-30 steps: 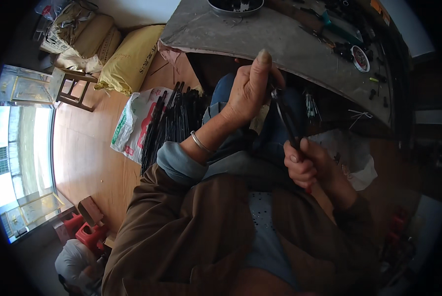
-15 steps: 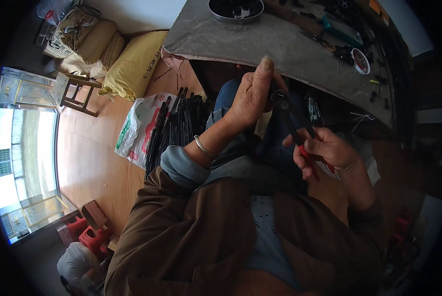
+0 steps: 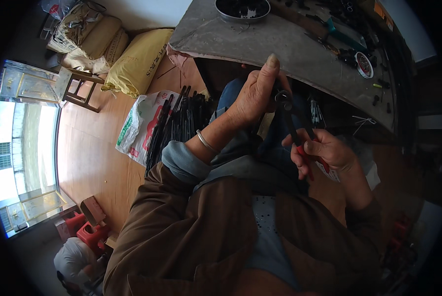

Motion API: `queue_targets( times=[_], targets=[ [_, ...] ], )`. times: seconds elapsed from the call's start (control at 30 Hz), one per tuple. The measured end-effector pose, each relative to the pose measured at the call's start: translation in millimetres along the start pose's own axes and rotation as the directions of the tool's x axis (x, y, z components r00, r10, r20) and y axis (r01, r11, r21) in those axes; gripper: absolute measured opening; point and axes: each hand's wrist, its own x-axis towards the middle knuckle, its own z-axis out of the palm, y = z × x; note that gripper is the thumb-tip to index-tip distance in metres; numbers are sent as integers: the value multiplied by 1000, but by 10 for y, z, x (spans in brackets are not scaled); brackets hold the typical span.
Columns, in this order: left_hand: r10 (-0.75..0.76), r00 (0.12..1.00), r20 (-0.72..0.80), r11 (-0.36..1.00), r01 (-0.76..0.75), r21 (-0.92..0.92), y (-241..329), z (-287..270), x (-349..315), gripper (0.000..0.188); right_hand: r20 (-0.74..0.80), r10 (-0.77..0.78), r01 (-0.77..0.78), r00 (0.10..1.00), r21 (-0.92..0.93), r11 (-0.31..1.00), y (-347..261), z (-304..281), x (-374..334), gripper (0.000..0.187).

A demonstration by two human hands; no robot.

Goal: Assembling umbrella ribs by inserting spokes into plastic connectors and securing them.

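In front of my lap my left hand (image 3: 254,94) is raised, its fingers curled and the thumb pointing up. Something small and dark shows at its far side; the fingers hide most of it. My right hand (image 3: 330,149) is wrapped round the handles of red-handled pliers (image 3: 295,126). Their dark arms slant up to the left, and the rounded metal jaws meet that dark piece beside the left fingers. I cannot tell whether the jaws bite on it.
A grey worktable (image 3: 275,39) lies ahead, bearing a round pan (image 3: 248,18) of black parts, a small bowl (image 3: 364,65) and a green tray (image 3: 346,32). Black rods (image 3: 179,121) lean at my left on a plastic bag (image 3: 141,129). Beyond are a yellow sack (image 3: 137,61) and a wooden stool (image 3: 78,89).
The whole scene has shifted slightly in the view. Both hands keep nearly the same pose, with the pliers' jaws still beside the left fingers.
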Motion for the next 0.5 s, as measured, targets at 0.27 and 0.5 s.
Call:
queue_targets(
  times=[0.27, 0.5],
  targets=[
    [-10, 1000, 12, 1000, 10, 4, 4, -2, 13, 78, -65, 7, -10, 998, -44, 999, 99, 23, 104, 45],
    [35, 999, -28, 999, -34, 3, -57, 35, 73, 74, -180, 81, -67, 980, 85, 994, 125, 294, 116, 45]
  ],
)
